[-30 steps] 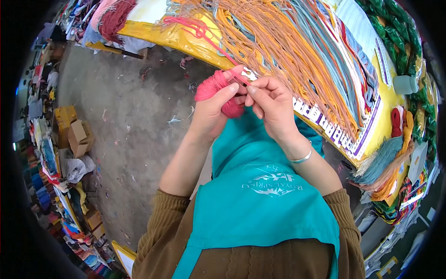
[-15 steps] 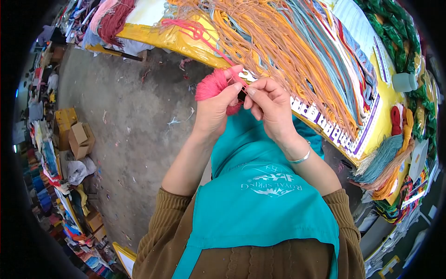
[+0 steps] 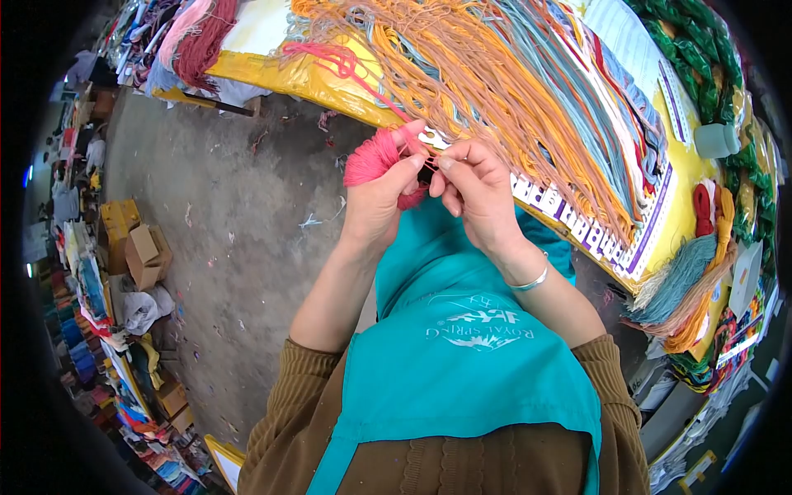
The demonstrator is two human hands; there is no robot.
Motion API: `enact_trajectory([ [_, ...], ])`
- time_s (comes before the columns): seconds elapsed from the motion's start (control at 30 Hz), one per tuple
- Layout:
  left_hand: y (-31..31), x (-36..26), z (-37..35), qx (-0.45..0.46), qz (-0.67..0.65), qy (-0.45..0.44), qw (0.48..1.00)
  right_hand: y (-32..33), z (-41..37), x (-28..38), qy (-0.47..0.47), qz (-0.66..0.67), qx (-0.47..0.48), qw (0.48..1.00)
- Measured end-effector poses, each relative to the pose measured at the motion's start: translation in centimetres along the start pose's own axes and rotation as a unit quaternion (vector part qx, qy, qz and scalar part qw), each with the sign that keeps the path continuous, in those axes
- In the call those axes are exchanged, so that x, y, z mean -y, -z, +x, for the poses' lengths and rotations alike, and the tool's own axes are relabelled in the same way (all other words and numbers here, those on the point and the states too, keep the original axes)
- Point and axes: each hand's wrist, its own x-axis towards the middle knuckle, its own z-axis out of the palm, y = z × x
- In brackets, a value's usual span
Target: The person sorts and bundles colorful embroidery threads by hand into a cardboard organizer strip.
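Observation:
My left hand (image 3: 381, 194) is closed around a bundle of pink thread (image 3: 371, 158), with the thumb pressing on strands near the index finger. Close beside it, my right hand (image 3: 478, 186) pinches pink strands between thumb and index finger. Short lengths of pink thread run between the two hands. A pink strand leads from the bundle up to a loose pink loop on the table (image 3: 268, 73). Just beyond my fingers, a white card with holes along its edge (image 3: 435, 140) lies at the table's front, partly under orange and tan threads (image 3: 495, 99).
Blue, white and red threads fan across the table. At the right are a pale green cup (image 3: 717, 141) and hanging skeins (image 3: 685, 280). Dark red thread (image 3: 206, 45) hangs at the back left. Cardboard boxes (image 3: 147, 256) stand on the concrete floor (image 3: 247, 247) at left.
The pink bundle and my left hand have shifted very slightly left and down. My right hand keeps its pinch nearly in place. The loose loop on the table lies as before.

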Motion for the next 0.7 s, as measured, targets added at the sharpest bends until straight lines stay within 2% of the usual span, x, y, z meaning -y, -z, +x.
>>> enact_trajectory([
  [0.13, -0.32, 0.13, 0.11, -0.023, -0.007, 0.003, 1.0, -0.02, -0.08, 0.11, -0.003, -0.004, -0.005, 1.0],
  [0.7, -0.39, -0.13, -0.01, -0.006, -0.013, -0.005, 1.0, 0.14, -0.18, 0.32, -0.006, -0.054, 0.009, 0.998],
])
